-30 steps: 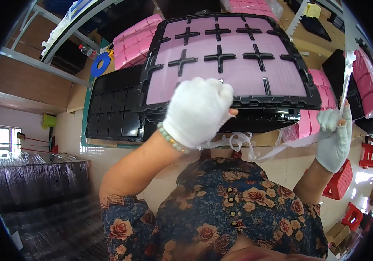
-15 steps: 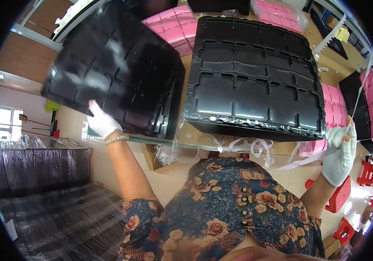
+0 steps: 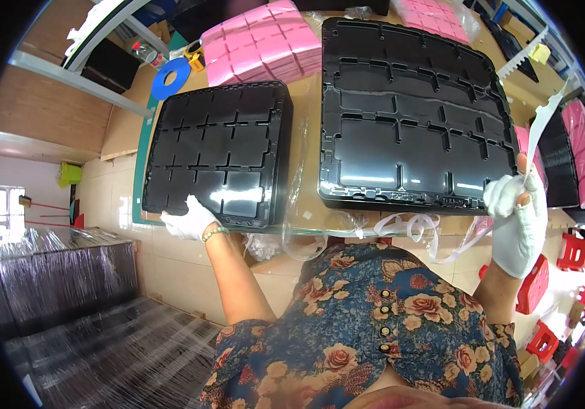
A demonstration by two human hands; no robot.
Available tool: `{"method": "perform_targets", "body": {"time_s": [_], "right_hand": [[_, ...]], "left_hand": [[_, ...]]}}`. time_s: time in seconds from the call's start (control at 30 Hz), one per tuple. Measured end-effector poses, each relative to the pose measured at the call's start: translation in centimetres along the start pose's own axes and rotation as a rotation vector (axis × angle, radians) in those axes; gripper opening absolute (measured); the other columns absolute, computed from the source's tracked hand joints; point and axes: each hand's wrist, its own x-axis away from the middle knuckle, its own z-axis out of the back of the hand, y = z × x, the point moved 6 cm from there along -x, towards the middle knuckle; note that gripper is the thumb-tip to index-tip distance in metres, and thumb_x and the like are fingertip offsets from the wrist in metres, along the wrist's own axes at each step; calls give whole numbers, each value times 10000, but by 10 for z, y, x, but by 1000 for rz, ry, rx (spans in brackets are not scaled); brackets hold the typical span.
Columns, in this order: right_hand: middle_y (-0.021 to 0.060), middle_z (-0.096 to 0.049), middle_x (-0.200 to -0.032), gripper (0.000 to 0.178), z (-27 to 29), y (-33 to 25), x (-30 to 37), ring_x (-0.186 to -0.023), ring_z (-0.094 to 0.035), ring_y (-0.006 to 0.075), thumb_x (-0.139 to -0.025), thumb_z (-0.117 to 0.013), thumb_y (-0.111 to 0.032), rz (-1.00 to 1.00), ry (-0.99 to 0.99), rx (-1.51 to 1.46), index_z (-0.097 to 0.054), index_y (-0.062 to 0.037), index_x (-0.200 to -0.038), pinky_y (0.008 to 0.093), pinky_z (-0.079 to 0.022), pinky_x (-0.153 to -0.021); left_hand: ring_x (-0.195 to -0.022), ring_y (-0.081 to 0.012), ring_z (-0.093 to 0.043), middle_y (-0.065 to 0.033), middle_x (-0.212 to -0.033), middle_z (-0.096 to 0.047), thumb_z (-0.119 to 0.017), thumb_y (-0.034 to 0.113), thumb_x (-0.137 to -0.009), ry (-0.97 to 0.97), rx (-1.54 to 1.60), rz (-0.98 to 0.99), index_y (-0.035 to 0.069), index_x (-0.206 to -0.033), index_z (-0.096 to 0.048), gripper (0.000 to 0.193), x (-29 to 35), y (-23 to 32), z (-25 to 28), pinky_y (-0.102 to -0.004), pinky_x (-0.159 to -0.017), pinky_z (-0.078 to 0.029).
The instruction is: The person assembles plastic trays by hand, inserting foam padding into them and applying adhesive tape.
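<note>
At the left front of the table, my gloved left hand (image 3: pixel 193 221) rests on the front edge of the top black plastic tray (image 3: pixel 207 146). Its thumb lies over the rim and its fingers reach along the front side. That tray sits flat on a stack of the same kind. My gloved right hand (image 3: pixel 516 221), with bare fingertips showing, pinches a thin white strip (image 3: pixel 543 133) that stands up from the fingers. Beside this hand is a second, larger-looking stack of black trays (image 3: pixel 418 123). A loose white ribbon (image 3: pixel 408 223) curls along the table's front edge toward my right hand.
Pink trays (image 3: pixel 262 44) in stacks stand behind, with more pink ones (image 3: pixel 436 19) further right. A blue tape roll (image 3: pixel 171 78) and a tape measure (image 3: pixel 195 60) lie at the back left. Film-wrapped stacks (image 3: pixel 61 279) fill the lower left. Red stools (image 3: pixel 571 252) stand at right.
The left tray, raised and tilted before, now lies flat on its stack. My left hand moved right and toward me with it. The strip in my right hand has swung and shows wider.
</note>
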Motion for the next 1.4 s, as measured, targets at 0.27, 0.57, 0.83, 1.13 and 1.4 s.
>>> {"method": "perform_targets", "body": {"time_s": [0.27, 0.57, 0.83, 1.13, 1.4], "right_hand": [[62, -589, -708, 528, -3, 11, 18, -632, -561, 140, -931, -628, -258, -159, 114, -65, -488, 73, -1318, 263, -461, -598], [47, -616, -828, 435, 126, 35, 62, -686, -600, 105, -900, -578, -99, -617, 237, -37, -507, 92, -1285, 226, -491, -649], [62, -647, -730, 363, 107, 56, 84, -625, -621, 115, -910, -558, -94, -657, 296, -95, -569, 52, -1242, 226, -506, -582], [111, -658, -1050, 369, 135, -22, 39, -875, -626, 145, -859, -691, -90, 86, 408, 574, -604, 17, -1201, 281, -515, -804], [39, -660, -929, 163, 88, 25, -33, -839, -608, 82, -861, -696, -79, -352, 133, 184, -657, 17, -987, 237, -496, -768]], "left_hand": [[-1225, -391, -451, -245, -1302, -486, -767, 170, -709, -87, 2, -263, 5, -1269, -502, 641, 19, 19, -19, -463, -1049, -362], [-1128, -235, -572, -159, -1187, -634, -463, 177, -998, -617, 871, -803, -63, -1204, -580, 337, 213, 263, 101, -347, -1027, -391], [-1100, -239, -620, -187, -1155, -657, -709, 481, -837, -2172, 1104, -1201, -36, -1257, -561, 682, 381, 421, 195, -368, -1011, -427], [-1031, -197, -633, -154, -1070, -692, -559, 254, -987, -1960, 1439, -775, -53, -1025, -679, 332, 354, 426, 142, -333, -980, -448], [-1066, -209, -623, -167, -1108, -681, -574, 278, -979, -1858, 1359, -567, -54, -1035, -679, 353, 338, 413, 123, -333, -992, -428]]}}
